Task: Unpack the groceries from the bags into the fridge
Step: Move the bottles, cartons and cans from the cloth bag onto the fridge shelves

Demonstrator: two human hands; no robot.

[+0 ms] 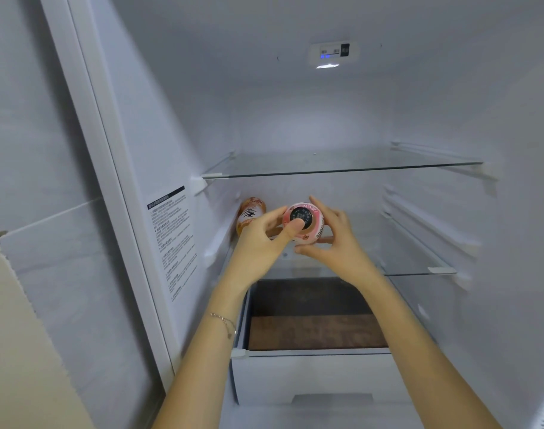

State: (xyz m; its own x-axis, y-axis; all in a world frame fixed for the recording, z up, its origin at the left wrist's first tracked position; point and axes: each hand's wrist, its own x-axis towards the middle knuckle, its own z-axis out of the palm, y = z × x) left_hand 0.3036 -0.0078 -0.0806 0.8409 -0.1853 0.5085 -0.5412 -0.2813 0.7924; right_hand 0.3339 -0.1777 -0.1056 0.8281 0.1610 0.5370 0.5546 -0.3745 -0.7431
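Observation:
Both my hands reach into the open fridge and hold a pink bottle (pixel 310 230) lying on its side, its dark round cap facing me. My left hand (pixel 261 239) grips it from the left, thumb pressed on the cap. My right hand (pixel 335 239) grips it from the right, fingers curled over the top and underneath. The bottle is just over the middle glass shelf (pixel 419 269). An orange-and-white bottle (pixel 250 213) lies on its side at that shelf's back left, close to my left hand's fingers.
An upper glass shelf (pixel 372 168) spans the fridge above my hands. Below is a white drawer (pixel 310 376) with a dark wooden floor seen through it. A printed label (pixel 173 239) is on the left inner wall. A control panel with light (pixel 332 54) sits on the ceiling.

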